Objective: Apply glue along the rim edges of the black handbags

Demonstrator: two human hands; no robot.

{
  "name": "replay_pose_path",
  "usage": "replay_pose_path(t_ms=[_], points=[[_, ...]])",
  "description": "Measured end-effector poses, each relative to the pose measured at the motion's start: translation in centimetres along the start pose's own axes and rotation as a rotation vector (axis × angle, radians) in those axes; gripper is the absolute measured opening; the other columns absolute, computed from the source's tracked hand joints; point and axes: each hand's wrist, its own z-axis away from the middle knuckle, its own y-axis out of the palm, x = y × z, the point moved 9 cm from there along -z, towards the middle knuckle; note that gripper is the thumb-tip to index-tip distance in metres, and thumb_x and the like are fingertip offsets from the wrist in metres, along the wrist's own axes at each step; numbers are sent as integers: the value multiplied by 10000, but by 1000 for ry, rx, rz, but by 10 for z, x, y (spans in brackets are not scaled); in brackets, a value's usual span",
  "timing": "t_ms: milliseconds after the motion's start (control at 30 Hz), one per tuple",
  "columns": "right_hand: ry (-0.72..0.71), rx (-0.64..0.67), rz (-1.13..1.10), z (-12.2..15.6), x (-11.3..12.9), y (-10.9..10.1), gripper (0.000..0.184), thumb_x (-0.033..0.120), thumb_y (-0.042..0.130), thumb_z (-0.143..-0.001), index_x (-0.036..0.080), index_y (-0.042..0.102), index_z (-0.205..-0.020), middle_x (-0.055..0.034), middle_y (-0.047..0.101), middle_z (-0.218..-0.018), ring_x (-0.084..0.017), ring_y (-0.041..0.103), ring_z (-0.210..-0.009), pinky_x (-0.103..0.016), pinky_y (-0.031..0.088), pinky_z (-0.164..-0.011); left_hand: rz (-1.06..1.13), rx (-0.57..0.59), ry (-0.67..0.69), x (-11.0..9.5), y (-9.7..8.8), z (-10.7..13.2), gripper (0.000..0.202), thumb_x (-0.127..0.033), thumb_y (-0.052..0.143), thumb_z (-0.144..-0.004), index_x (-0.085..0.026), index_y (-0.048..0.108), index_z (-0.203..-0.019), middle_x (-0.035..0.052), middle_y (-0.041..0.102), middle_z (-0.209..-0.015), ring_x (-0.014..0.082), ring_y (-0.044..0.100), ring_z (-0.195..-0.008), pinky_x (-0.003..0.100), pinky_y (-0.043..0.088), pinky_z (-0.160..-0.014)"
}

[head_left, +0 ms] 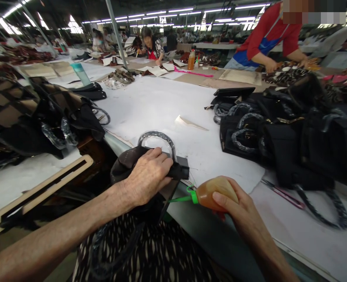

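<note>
My left hand [150, 174] is closed over the top edge of a black handbag [123, 164] at the table's front edge. The bag's plastic-wrapped handle [157, 135] arches up beyond my knuckles. In my right hand [234, 203] is a squeeze bottle [216, 190] of amber liquid, held tilted on its side. Its long green nozzle points left, and the tip meets the side of the bag below my left hand. Whether liquid is coming out I cannot tell. Another wrapped handle [103, 250] hangs down over my patterned clothing.
Black bags [296, 133] with wrapped handles are heaped at right, near pink-handled tweezers [287, 196]. More bags [29, 113] lie at left, above a slotted tan frame [41, 192]. A pale scrap [191, 122] lies on the white tabletop [150, 98]. A co-worker in red [267, 35] stands across the table.
</note>
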Motion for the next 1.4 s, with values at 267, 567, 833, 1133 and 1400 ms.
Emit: replay_pose_path(t_ms=[267,567,833,1133,1400], points=[[40,-20,-47,12,1,5,397,433,635,-734,185,539,-1030,-9,589,-662,-171,511,-507,-256,389,-403,-1,-17,-6,1,2,0,144,-218,631,-786,-131,571,-884,76,597,-861,244,467,-881,353,435,-758],[16,24,-126,10,-12,9,410,462,665,-719,199,536,-1005,-9,601,-632,-176,525,-491,-248,389,-378,-23,-27,0,-2,-2,-2,130,-200,653,-768,-146,572,-855,64,612,-845,225,480,-850,339,445,-728],[53,63,-196,16,-16,15,411,455,671,-716,198,532,-1005,-14,607,-655,-173,532,-499,-234,379,-364,-15,-30,1,-1,-2,-2,137,-207,653,-772,-134,580,-862,72,610,-847,237,469,-846,344,435,-718],[83,70,-267,26,-26,20,365,454,651,-758,184,551,-983,-27,606,-668,-161,509,-506,-228,359,-377,-21,-25,8,-1,-3,-2,133,-217,638,-788,-128,582,-870,75,615,-851,235,470,-845,344,435,-728],[105,4,-307,28,-35,19,386,468,625,-782,162,558,-1007,-55,624,-750,-150,512,-522,-222,354,-395,-39,-22,5,-1,-1,-3,161,-231,666,-769,-133,588,-871,69,624,-854,232,482,-846,346,444,-735]])
